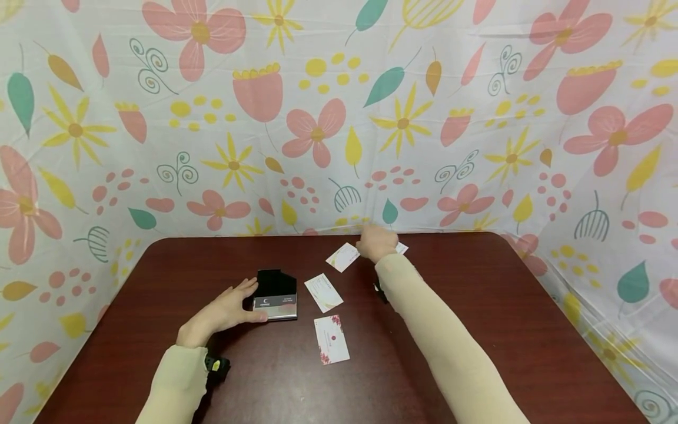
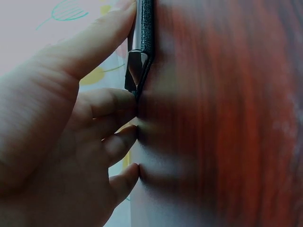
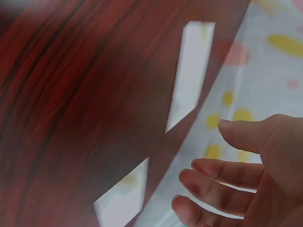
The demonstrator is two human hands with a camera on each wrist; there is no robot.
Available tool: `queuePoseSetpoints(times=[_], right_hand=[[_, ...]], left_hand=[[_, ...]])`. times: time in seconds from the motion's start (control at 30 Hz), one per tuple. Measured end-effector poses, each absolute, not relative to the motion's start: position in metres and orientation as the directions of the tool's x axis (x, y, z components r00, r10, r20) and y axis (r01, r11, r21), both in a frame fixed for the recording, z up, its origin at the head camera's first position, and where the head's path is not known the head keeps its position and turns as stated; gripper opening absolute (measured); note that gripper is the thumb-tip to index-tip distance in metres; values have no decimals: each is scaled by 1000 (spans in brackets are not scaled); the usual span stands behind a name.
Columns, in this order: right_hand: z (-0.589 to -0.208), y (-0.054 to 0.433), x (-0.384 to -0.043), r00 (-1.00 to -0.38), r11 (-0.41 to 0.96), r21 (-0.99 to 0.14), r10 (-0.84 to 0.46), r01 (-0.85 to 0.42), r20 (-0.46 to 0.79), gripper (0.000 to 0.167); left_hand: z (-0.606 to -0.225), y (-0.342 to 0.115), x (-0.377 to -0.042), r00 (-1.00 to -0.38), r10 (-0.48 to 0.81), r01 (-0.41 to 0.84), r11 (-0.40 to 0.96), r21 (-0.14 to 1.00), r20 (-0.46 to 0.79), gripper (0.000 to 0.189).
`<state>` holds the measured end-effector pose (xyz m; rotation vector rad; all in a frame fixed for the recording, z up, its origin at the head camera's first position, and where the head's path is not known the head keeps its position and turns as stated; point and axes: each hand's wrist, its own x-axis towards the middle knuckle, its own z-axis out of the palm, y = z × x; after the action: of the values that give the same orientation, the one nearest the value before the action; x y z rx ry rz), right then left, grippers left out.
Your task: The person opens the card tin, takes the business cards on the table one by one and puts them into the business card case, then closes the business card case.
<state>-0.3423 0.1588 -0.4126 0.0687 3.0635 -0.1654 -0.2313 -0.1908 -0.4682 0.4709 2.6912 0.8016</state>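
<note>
A business card holder (image 1: 275, 307) with a silver front and black cover lies unfolded on the table, a grey printed card showing in it. My left hand (image 1: 225, 306) holds it at the left side, thumb on its near metal edge and index finger by the hinge; the other fingertips rest at the tabletop in the left wrist view. At the far table edge, my right hand (image 1: 377, 242) hovers between a white business card (image 1: 343, 257) and another card (image 1: 401, 248) partly hidden behind it. The right wrist view shows its fingers (image 3: 220, 184) apart and holding nothing.
Two more cards lie mid-table: a white one (image 1: 323, 292) and one with red floral corners (image 1: 332, 340). The dark red wooden table (image 1: 477, 318) has rounded far corners. A flowered cloth (image 1: 318, 135) hangs right behind the far edge and along the sides.
</note>
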Motion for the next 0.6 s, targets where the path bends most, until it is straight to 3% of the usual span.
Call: queuePoseSetpoints(times=[0.37,0.6], right_hand=[[-433,215,-346,-944,953,-66,281,296,-173,40],[-435,222,-346,-933,944,-57,309,324,-183,71]], left_hand=[[-469,-191,-232,-903,389,226,794,565,-185,97],[-467,-191,-231,-904,389,229,791,567,-177,97]])
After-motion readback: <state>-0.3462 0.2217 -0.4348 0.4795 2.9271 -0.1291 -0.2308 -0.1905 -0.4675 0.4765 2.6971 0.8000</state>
